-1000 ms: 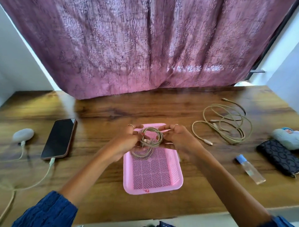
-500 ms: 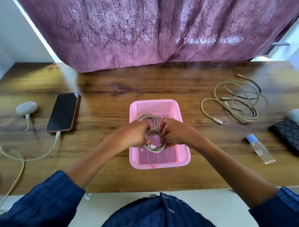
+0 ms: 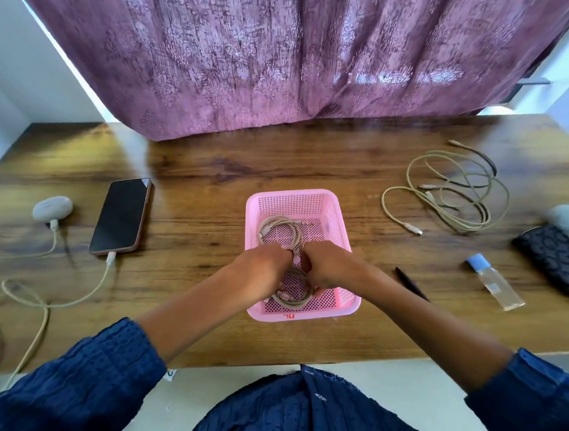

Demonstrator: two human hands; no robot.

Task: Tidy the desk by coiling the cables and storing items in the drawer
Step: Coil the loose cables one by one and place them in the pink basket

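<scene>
Both hands, left hand [image 3: 261, 263] and right hand [image 3: 331, 266], grip a coiled cable [image 3: 289, 292] in the pink basket [image 3: 338, 214]. One coil [image 3: 279, 229] lies stored; the loose cables [image 3: 453, 193] await.

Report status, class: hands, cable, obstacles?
Both hands, left and right, lowering coiled cable into pink basket. Another coil already inside. Nothing blocking.

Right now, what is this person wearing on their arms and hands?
Both arms come out of dark blue sleeves with a small dotted, textured weave: the left sleeve and the right sleeve are pushed up, so the forearms are bare. The left hand and right hand wear no gloves. A ring may sit on a finger of each, but blur hides detail.
</scene>
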